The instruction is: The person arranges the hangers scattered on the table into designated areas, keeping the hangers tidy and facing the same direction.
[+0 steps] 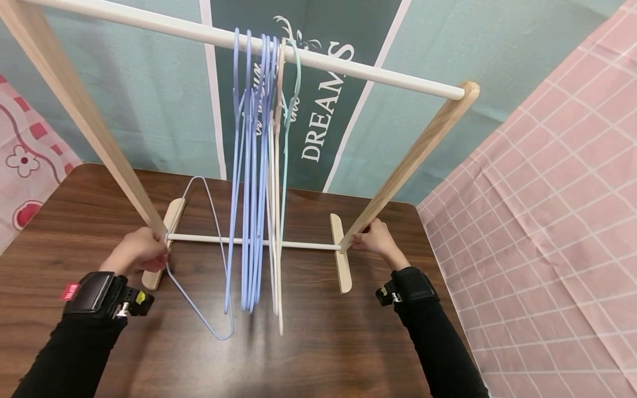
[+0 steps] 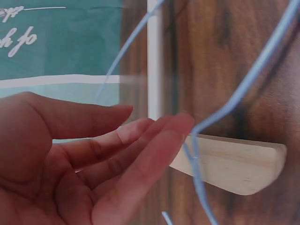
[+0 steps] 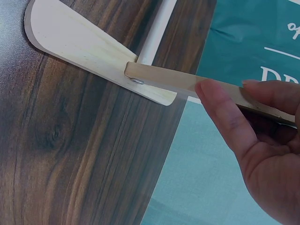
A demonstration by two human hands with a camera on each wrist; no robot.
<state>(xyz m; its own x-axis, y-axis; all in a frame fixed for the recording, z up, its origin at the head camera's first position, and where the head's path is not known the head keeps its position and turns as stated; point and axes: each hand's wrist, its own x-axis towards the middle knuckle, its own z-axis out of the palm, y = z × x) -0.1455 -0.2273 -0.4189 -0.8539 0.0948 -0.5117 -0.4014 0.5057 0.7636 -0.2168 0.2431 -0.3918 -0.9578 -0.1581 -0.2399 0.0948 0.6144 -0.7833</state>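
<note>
A wooden clothes rack stands on the table, its white top rail (image 1: 378,73) carrying several blue, cream and mint hangers (image 1: 247,182). Low on the right post (image 1: 405,166), my right hand (image 1: 376,239) grips the wood between thumb and fingers. My left hand (image 1: 141,251) is beside the foot of the left post (image 1: 94,121), thumb apart from loosely bent fingers in the left wrist view. Right by those fingertips is a separate blue hanger (image 1: 196,312); whether they touch it I cannot tell. It stands across the lower white bar (image 1: 199,238), near the left foot (image 1: 174,213).
The brown wooden table (image 1: 318,354) spreads under the rack. Behind it hangs a teal cloth (image 1: 149,132) with white lettering. A pink checked cloth (image 1: 557,193) borders the right side, and a pink flowered cloth (image 1: 30,149) borders the left.
</note>
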